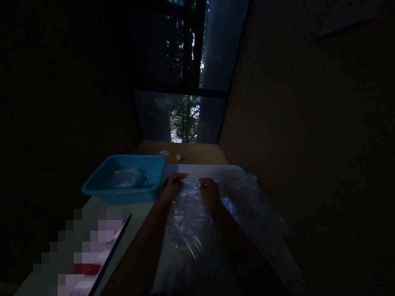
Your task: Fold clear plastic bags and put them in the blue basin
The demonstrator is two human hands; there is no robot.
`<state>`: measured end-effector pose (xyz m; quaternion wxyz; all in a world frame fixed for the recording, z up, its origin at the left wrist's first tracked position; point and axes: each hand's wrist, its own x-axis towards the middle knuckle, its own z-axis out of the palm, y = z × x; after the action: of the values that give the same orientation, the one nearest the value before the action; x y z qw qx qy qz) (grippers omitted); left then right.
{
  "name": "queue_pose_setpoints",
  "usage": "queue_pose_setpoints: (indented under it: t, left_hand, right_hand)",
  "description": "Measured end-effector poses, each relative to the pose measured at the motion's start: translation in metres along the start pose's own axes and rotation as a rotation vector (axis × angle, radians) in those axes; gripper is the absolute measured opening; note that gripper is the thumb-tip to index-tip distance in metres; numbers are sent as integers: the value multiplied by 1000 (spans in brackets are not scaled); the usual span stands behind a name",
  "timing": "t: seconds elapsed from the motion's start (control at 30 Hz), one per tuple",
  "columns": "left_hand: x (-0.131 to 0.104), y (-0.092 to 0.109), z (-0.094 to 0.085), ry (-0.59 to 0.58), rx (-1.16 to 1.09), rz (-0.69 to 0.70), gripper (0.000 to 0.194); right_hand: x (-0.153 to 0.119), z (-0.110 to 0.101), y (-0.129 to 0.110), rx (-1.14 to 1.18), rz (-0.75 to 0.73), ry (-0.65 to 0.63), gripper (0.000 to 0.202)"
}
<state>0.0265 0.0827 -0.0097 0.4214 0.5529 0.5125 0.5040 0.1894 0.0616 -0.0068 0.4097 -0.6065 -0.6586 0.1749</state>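
Observation:
A clear plastic bag (191, 218) is stretched between my two hands over the white table. At its upper left edge, my left hand (174, 184) pinches the plastic. My right hand (210, 190) is closed on the upper right edge, its fingers curled in. Below the hands the bag hangs crinkled and shiny toward me, its lower end lost in the dark. More clear plastic bags (247, 197) lie in a loose heap beside my right hand and forearm.
To the left, a blue plastic basin (151, 192) holds a clear plastic packet (126, 177). A dark-edged flat thing (114, 242), partly pixelated, lies at the near left. On the ledge beyond are a small cup-like item (181, 157) and crumpled white paper (164, 152). Walls flank both sides.

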Motion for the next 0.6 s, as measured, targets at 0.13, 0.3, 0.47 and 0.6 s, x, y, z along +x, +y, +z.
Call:
queue_pose_setpoints:
  t: [0.13, 0.3, 0.47, 0.6]
  left_hand:
    - [-2, 7, 0, -65, 15, 58, 29]
    - [-7, 16, 3, -150, 28, 47, 39]
    - [-4, 11, 2, -130, -17, 30, 37]
    - [1, 6, 0, -31, -73, 37, 33]
  right_hand:
    - [3, -4, -1, 97, 41, 36, 24]
    - [5, -4, 4, 247, 50, 137, 22]
    - [5, -3, 9, 354, 34, 150, 23]
    - [4, -2, 9, 415, -6, 139, 31]
